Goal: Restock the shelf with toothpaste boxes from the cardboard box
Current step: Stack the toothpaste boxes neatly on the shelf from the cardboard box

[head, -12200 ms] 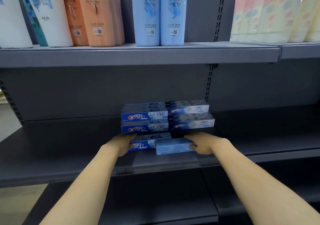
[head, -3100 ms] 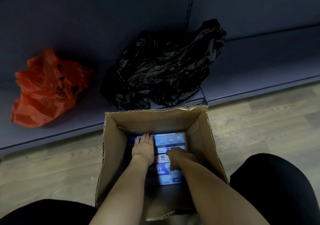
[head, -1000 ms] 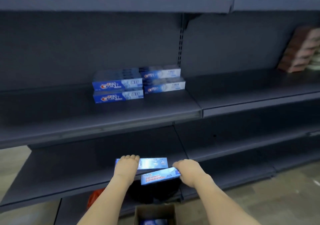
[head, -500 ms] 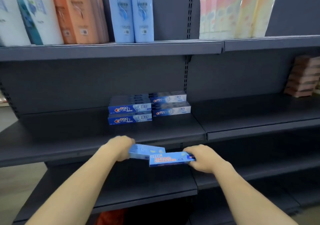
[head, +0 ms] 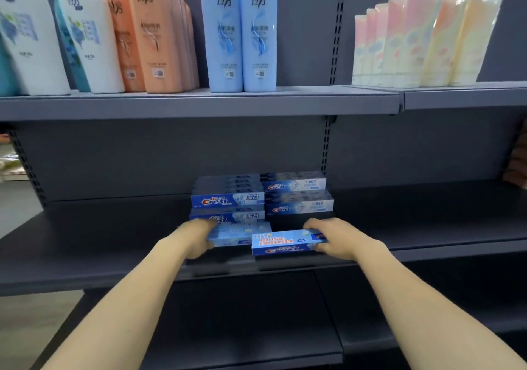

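Note:
Two stacks of blue toothpaste boxes (head: pixel 228 198) stand side by side at the back of the dark middle shelf (head: pixel 99 244). My left hand (head: pixel 199 235) grips a pale blue toothpaste box (head: pixel 232 235) by its left end, just in front of the left stack. My right hand (head: pixel 333 237) grips another blue toothpaste box (head: pixel 282 245) by its right end, in front of the right stack (head: pixel 296 195). The two held boxes overlap near the shelf's front. The cardboard box is out of view.
Tall white, orange and light blue bottles (head: pixel 238 33) line the upper shelf (head: pixel 199 104), with pastel tubes (head: pixel 427 38) to the right. A brown item (head: pixel 517 167) shows at the far right edge. Dark lower shelves (head: pixel 242 327) lie beneath my arms.
Both hands have carried the two toothpaste boxes up and forward, from below the shelf edge to just in front of the stacks. The view has closed in on the shelf.

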